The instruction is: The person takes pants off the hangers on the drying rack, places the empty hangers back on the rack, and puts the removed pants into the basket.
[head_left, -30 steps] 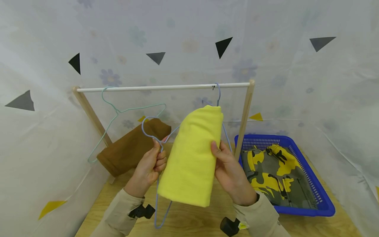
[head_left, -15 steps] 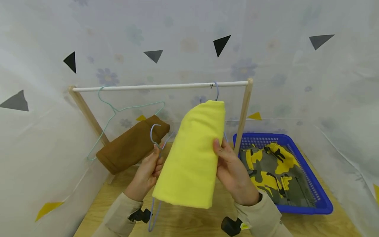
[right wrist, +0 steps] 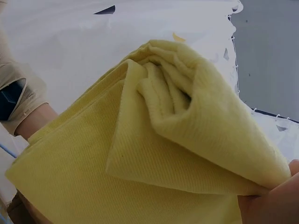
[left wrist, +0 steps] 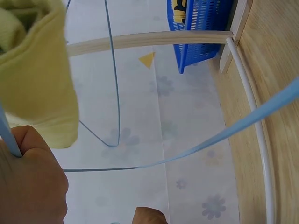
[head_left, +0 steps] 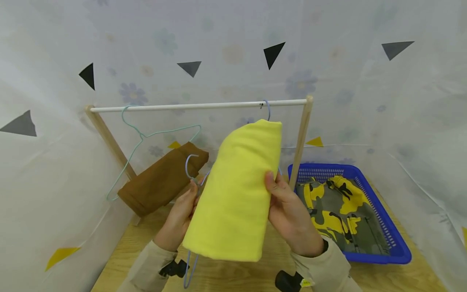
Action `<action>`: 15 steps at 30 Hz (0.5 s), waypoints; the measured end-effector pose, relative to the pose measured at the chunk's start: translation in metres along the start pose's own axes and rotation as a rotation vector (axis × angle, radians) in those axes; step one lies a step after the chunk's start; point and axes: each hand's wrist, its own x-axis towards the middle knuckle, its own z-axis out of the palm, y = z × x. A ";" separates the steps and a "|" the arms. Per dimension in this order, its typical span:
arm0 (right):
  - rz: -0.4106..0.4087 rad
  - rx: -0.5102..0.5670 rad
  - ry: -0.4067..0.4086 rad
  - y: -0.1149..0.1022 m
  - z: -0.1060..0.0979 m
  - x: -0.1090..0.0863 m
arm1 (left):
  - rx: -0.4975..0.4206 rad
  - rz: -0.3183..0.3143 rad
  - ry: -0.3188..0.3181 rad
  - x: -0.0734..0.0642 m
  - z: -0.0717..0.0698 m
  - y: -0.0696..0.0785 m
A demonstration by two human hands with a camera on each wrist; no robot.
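A folded yellow cloth (head_left: 233, 194) is held up in the middle of the head view. My right hand (head_left: 292, 215) pinches its right edge, thumb in front. To the left, my left hand (head_left: 178, 221) grips a light blue wire hanger (head_left: 187, 166) just below its hook. The cloth hides part of the left fingers and much of this hanger, whose lower end shows under the cloth. In the left wrist view, the curled left hand (left wrist: 30, 182) holds the blue wire near the cloth. The right wrist view shows the cloth's layered folds (right wrist: 163, 102).
A rack with a white rail (head_left: 197, 106) stands behind. From it hang a green hanger (head_left: 142, 136), with a folded brown cloth (head_left: 164, 178) around its lower part, and another blue hanger (head_left: 268, 109), mostly hidden. A blue basket (head_left: 399, 251) holds camouflage clothing (head_left: 339, 215) at right.
The yellow cloth's lower left corner has shifted left, covering more of the held hanger and left hand. The hanger's hook has turned and moved slightly right. My right hand has shifted slightly right.
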 end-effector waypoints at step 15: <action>-0.122 0.269 -0.308 -0.025 0.005 -0.011 | -0.096 -0.052 -0.007 -0.001 0.000 -0.005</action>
